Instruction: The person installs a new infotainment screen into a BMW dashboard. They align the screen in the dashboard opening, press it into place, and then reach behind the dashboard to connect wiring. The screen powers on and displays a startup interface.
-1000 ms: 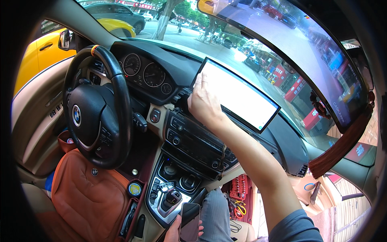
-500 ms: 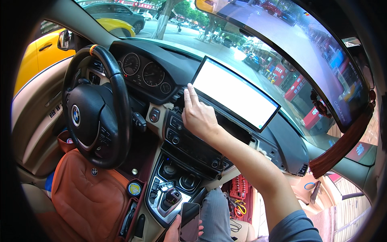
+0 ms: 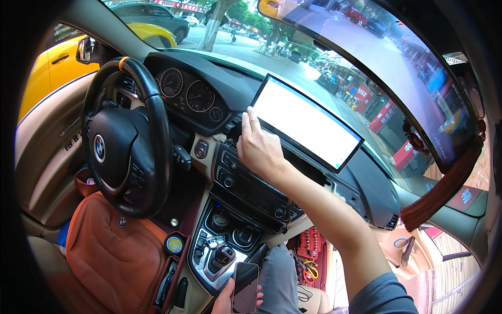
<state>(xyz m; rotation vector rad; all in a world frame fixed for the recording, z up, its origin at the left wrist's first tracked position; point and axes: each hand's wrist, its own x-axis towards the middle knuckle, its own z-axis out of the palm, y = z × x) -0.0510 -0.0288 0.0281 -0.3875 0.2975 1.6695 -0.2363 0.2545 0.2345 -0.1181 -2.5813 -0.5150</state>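
My right hand (image 3: 261,149) reaches across the dashboard with two fingers stretched out side by side. Their tips are at the lower left corner of a wide display (image 3: 303,123) with a black frame and a bright, mostly white screen. That hand holds nothing; its other fingers are mostly hidden behind it. At the bottom of the view my left hand (image 3: 224,297) grips a dark-screened smartphone (image 3: 245,290), thumb along the left side and fingertips round the right side. Under my right wrist is the centre console panel (image 3: 230,172) with its knobs and buttons, and a dark opening shows below the display.
The black steering wheel (image 3: 154,136) and an orange-brown seat cover (image 3: 117,256) are on the left. The gear lever (image 3: 222,256) stands just beyond the phone. A red tool tray (image 3: 309,243) and yellow-handled pliers (image 3: 312,271) lie at the right. A long mirror display (image 3: 387,57) with a hanging tassel (image 3: 444,191) is overhead.
The view has shifted very slightly. My right fingertips stay at the display's lower left corner, and my left hand keeps its hold on the smartphone.
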